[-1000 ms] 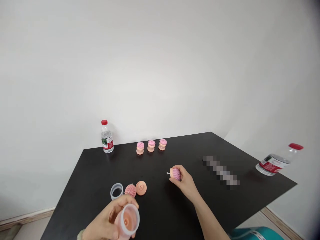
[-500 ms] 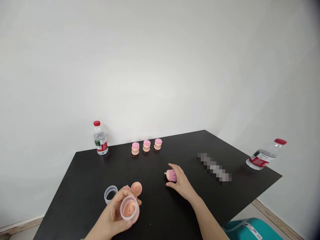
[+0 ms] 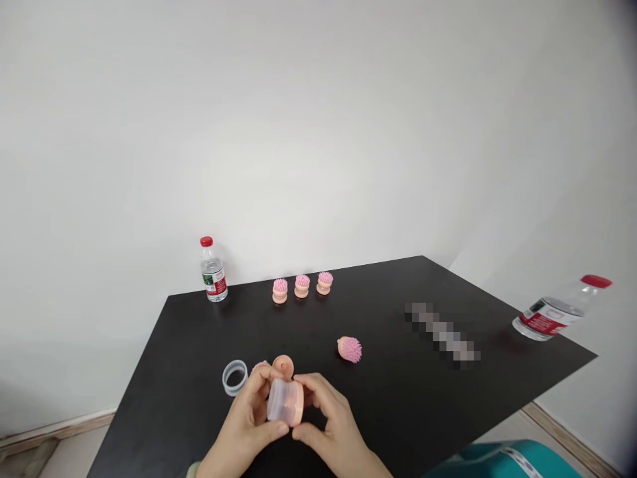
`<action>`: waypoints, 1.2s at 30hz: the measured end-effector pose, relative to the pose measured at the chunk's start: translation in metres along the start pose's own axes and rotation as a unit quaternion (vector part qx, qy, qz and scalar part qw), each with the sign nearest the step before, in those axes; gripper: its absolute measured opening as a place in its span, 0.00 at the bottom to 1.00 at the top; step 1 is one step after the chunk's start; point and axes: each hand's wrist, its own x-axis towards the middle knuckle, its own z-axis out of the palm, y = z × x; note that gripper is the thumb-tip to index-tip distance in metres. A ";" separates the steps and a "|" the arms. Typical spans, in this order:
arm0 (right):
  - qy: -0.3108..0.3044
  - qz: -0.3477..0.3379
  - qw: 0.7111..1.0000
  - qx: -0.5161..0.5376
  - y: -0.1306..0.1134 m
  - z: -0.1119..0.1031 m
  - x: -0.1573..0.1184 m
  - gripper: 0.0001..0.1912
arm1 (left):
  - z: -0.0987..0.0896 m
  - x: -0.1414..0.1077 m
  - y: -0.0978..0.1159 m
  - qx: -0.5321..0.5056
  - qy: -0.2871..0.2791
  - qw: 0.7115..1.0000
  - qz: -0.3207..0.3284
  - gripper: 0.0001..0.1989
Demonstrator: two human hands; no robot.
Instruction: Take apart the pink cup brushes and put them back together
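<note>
A translucent cup with a peach base point(image 3: 285, 402) is held on its side above the near part of the black table. My left hand point(image 3: 251, 415) grips its clear end from the left. On the right, the thumb and fingers of my right hand point(image 3: 326, 415) close on the peach end. Just behind the hands lie a round peach piece point(image 3: 283, 366) and a partly hidden pink bristled piece point(image 3: 259, 366). A translucent ring point(image 3: 235, 377) rests left of them. Farther right, a brush head with pink bristles point(image 3: 350, 349) lies on its side.
Three pink-bristled brushes point(image 3: 301, 286) stand in a row near the wall. A red-capped bottle point(image 3: 213, 272) stands at the back left, another point(image 3: 552, 315) near the right edge of the black table point(image 3: 388, 398). A blurred strip lies right of centre. Something teal point(image 3: 507, 459) is at lower right.
My right hand has left the bristled brush head and moved left onto the cup. The cup, in my left hand, has turned from mouth-up onto its side. The view has shifted slightly.
</note>
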 end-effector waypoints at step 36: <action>0.000 -0.133 0.968 -0.215 0.001 -0.015 -0.019 0.19 | 0.011 -0.003 -0.007 0.301 0.083 0.950 0.020 0.16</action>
